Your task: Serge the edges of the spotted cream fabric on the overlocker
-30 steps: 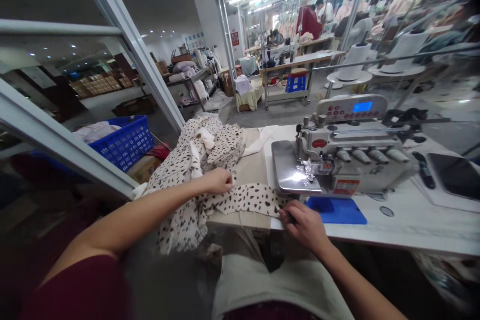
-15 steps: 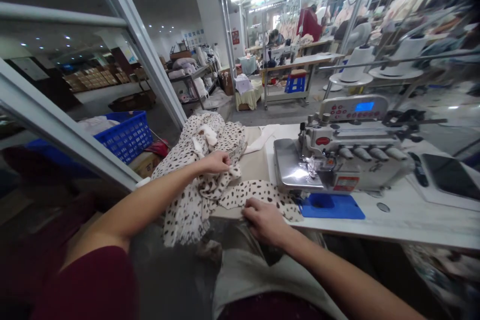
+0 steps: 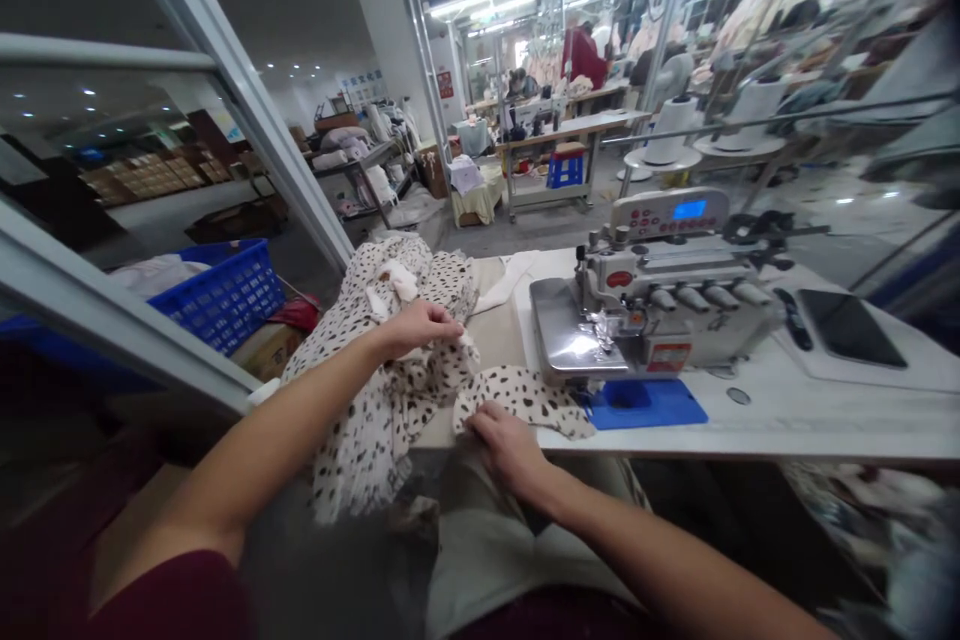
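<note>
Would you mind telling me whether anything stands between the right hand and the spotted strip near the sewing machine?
Nothing visible does: the right hand touches the spotted strip at its near edge, towards the left end, with no other thing between.

The left hand (image 3: 421, 328) is extended farther forward, fingertips (image 3: 454, 329) pinched together; the right hand (image 3: 513, 447) is held closer, fingers (image 3: 486, 418) curled.
</note>
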A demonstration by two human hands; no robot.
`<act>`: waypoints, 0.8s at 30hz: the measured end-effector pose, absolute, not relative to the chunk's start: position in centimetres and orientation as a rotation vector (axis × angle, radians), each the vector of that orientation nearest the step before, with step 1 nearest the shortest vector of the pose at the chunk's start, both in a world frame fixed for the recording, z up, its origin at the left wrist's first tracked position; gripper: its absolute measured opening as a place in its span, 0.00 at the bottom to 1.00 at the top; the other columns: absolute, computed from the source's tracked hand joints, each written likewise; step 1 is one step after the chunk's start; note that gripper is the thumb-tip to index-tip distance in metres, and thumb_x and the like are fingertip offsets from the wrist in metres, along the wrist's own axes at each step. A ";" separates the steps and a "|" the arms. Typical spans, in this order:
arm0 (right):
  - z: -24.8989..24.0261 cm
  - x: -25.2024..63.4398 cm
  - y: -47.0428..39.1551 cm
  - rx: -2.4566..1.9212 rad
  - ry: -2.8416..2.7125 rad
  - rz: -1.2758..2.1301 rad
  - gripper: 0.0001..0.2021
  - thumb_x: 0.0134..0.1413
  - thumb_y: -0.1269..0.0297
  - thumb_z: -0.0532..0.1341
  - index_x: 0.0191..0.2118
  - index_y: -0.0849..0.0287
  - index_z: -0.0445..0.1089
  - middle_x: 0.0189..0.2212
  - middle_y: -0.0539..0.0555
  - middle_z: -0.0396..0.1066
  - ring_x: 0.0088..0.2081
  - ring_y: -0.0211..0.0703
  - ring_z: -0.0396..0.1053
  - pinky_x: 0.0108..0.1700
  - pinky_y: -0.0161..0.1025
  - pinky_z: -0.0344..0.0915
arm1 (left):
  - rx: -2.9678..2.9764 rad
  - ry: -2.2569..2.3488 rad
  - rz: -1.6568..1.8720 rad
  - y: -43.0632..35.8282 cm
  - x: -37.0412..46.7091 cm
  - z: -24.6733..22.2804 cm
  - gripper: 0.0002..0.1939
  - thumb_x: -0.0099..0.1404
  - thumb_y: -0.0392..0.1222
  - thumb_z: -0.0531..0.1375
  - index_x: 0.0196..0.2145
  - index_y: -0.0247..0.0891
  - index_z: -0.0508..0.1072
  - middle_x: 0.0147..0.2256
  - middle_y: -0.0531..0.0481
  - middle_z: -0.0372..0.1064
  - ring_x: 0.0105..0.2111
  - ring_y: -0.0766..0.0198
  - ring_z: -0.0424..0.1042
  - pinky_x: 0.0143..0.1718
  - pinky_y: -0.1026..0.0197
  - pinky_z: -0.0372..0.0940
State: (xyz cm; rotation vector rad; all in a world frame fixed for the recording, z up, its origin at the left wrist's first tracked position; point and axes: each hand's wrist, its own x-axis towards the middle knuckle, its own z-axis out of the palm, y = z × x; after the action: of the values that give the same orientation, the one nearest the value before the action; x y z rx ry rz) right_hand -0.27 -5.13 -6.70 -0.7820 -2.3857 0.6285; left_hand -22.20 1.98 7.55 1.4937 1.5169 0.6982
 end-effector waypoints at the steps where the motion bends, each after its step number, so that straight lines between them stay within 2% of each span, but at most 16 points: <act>1: -6.5 0.4 -4.8 -0.843 -2.225 0.737 0.07 0.60 0.72 0.56 0.39 0.57 0.71 0.36 0.53 0.73 0.36 0.42 0.69 0.37 0.35 0.62 | 1.483 1.485 0.753 2.5 -21.3 7.8 0.13 0.49 0.44 0.70 0.28 0.33 0.77 0.25 0.50 0.72 0.26 0.67 0.68 0.28 0.66 0.61; 4: -5.6 2.3 -4.2 -1.000 -1.727 1.014 0.07 0.62 0.62 0.57 0.34 0.58 0.69 0.29 0.51 0.71 0.31 0.41 0.67 0.36 0.36 0.62 | 1.437 1.305 0.794 4.0 -18.0 9.0 0.20 0.48 0.39 0.70 0.41 0.34 0.79 0.30 0.50 0.74 0.27 0.69 0.68 0.29 0.67 0.62; 7: -4.6 4.1 -3.9 -1.085 -1.279 1.304 0.12 0.58 0.53 0.61 0.36 0.58 0.68 0.20 0.46 0.65 0.22 0.38 0.61 0.26 0.34 0.58 | 1.448 1.120 0.655 4.6 -14.7 10.6 0.26 0.51 0.38 0.68 0.50 0.36 0.77 0.40 0.46 0.76 0.30 0.69 0.71 0.31 0.67 0.63; 10: -3.8 5.8 -3.9 -1.097 -0.935 1.548 0.19 0.50 0.50 0.67 0.41 0.59 0.67 0.15 0.42 0.61 0.17 0.33 0.53 0.19 0.31 0.50 | 1.506 1.064 0.651 3.9 -12.3 11.0 0.20 0.54 0.42 0.68 0.46 0.35 0.79 0.41 0.44 0.76 0.32 0.67 0.71 0.32 0.66 0.64; 14: -3.1 7.6 -3.4 -1.052 -0.780 1.678 0.21 0.44 0.49 0.70 0.35 0.59 0.66 0.14 0.41 0.60 0.16 0.30 0.52 0.17 0.28 0.45 | 1.538 1.097 0.791 2.2 -10.5 9.3 0.16 0.53 0.49 0.71 0.32 0.32 0.80 0.32 0.44 0.76 0.29 0.66 0.71 0.30 0.65 0.63; 17: -2.8 8.3 -2.8 -1.009 -0.750 1.723 0.21 0.43 0.50 0.72 0.33 0.59 0.65 0.15 0.42 0.61 0.16 0.29 0.53 0.17 0.27 0.43 | 1.506 1.179 0.775 0.8 -9.8 7.7 0.16 0.53 0.49 0.71 0.35 0.35 0.79 0.29 0.48 0.75 0.24 0.69 0.67 0.25 0.66 0.59; 20: -2.5 8.5 -2.3 -0.981 -0.735 1.746 0.20 0.42 0.51 0.72 0.31 0.59 0.65 0.16 0.42 0.61 0.17 0.29 0.54 0.16 0.27 0.42 | 1.579 1.196 0.703 -0.3 -9.2 6.5 0.15 0.57 0.48 0.68 0.40 0.38 0.80 0.33 0.47 0.76 0.27 0.67 0.69 0.27 0.65 0.61; 22: -2.2 8.6 -2.2 -0.961 -0.735 1.766 0.19 0.42 0.52 0.72 0.30 0.59 0.65 0.17 0.43 0.60 0.18 0.29 0.54 0.17 0.27 0.42 | 1.653 1.230 0.681 -0.8 -8.6 5.9 0.13 0.58 0.48 0.66 0.38 0.39 0.80 0.35 0.48 0.76 0.31 0.64 0.71 0.32 0.64 0.64; 24: -1.9 8.6 -2.1 -0.919 -0.724 1.793 0.19 0.41 0.54 0.72 0.31 0.59 0.66 0.18 0.43 0.60 0.18 0.28 0.52 0.17 0.27 0.41 | 1.708 1.330 0.670 -1.1 -8.0 5.4 0.12 0.58 0.50 0.66 0.34 0.39 0.79 0.32 0.49 0.76 0.31 0.63 0.71 0.33 0.63 0.64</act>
State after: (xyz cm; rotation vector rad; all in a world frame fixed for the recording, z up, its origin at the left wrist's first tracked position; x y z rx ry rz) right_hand 8.63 -2.14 -1.87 -0.9187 -0.7243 1.7934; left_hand -8.03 -1.08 5.37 1.7075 1.3299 0.6705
